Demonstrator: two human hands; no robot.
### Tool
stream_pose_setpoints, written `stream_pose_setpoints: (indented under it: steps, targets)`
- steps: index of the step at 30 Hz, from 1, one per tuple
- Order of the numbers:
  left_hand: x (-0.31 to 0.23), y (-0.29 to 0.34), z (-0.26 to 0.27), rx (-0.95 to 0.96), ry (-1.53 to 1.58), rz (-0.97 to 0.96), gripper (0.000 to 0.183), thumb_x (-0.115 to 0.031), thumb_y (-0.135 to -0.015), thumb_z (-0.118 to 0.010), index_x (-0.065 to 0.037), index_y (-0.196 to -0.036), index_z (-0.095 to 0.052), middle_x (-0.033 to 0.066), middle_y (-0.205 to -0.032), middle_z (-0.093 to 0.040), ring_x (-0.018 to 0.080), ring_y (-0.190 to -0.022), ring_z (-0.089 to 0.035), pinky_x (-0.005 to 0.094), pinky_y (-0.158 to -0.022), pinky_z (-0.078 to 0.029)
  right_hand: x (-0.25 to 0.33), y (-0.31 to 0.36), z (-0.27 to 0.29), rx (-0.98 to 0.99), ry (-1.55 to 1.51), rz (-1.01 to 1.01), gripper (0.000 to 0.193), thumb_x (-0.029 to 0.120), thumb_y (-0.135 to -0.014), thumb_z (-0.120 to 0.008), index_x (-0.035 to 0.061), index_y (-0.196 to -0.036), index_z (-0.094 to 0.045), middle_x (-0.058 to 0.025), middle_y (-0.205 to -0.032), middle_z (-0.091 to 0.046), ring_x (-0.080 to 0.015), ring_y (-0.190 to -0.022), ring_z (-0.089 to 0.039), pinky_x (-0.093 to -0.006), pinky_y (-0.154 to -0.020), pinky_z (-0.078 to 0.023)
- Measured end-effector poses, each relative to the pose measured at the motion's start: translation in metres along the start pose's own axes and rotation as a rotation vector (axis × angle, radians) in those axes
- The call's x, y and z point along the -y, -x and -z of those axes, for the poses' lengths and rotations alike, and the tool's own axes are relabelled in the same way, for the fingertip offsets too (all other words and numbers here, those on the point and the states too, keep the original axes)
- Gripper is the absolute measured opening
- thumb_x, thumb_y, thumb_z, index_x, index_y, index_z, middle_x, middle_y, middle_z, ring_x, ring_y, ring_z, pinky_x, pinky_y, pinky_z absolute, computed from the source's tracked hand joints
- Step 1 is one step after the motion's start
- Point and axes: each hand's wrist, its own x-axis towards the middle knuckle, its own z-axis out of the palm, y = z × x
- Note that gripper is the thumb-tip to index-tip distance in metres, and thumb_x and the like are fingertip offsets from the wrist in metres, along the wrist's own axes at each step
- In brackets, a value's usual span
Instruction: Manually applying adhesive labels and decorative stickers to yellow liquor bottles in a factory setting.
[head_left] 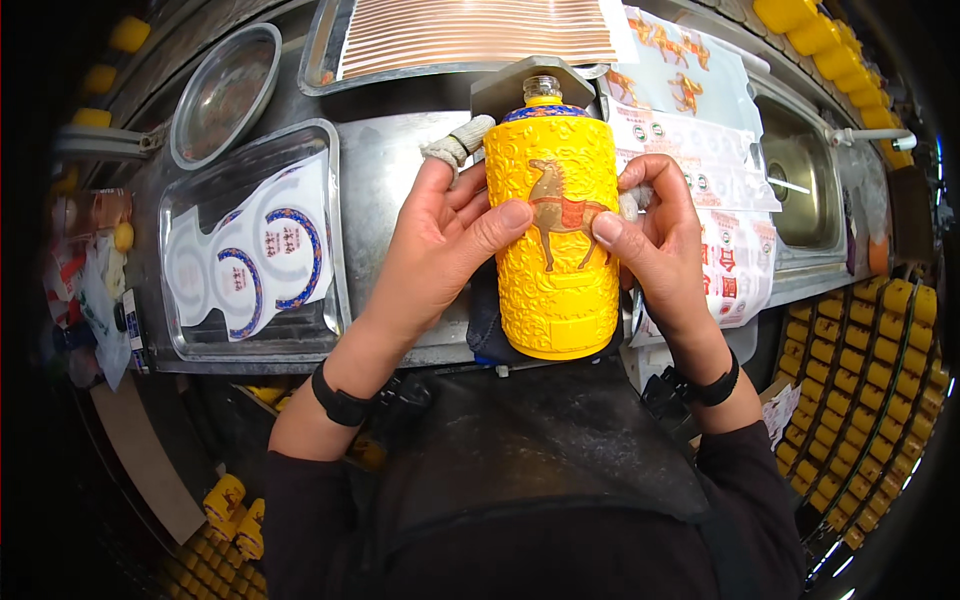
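Observation:
A yellow embossed bottle (552, 305) leans near the bench's front edge, with its bare glass neck pointing away from me. On its front is a brown horse decal (553, 190) with a red saddle. My left hand (432, 238) grips the bottle's left side, its thumb lying at the horse's chest. Opposite it, my right hand (662, 248) clasps the right side, thumb against the horse's rear. Pale fingertip covers show on both hands. A blue patterned band (545, 112) rings the bottle's shoulder. The fingers behind the bottle are partly hidden.
A metal tray (338, 200) with blue curved decal sheets stands left, near a round basin (270, 60). Striped strips fill another tray (318, 75) at the back. Printed decal sheets (735, 150) and a sink (800, 220) are right. Racks of yellow bottles (850, 370) stand lower right.

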Motion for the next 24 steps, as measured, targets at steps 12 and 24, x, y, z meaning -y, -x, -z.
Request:
stream_pose_setpoints:
  steps: [12,24]
  targets:
    - [0.002,0.011,-0.004,0.067,-0.13,-0.034,0.093,-0.02,-0.082,-0.077,-0.003,-0.148,-0.013,0.0233,-0.146,-0.035,0.0283,-0.135,-0.039,0.0411,-0.114,-0.029,-0.014,-0.039,0.078,-0.241,-0.513,-0.354,0.021,0.022,-0.09,-0.057,0.0036,-0.1,-0.057,-0.0073,-0.077,-0.061,-0.0159,-0.059,-0.059,-0.0302,-0.052,-0.047]
    - [0.001,0.015,-0.007,0.02,-0.117,-0.116,0.078,-0.023,-0.08,-0.08,0.003,-0.131,-0.026,0.0243,-0.141,-0.04,0.028,-0.134,-0.04,0.0428,-0.113,-0.029,0.072,-0.048,-0.021,0.176,0.972,0.85,0.023,0.001,-0.074,-0.071,0.0006,-0.096,-0.063,-0.0134,-0.083,-0.063,-0.0276,-0.071,-0.063,-0.032,-0.063,-0.05]
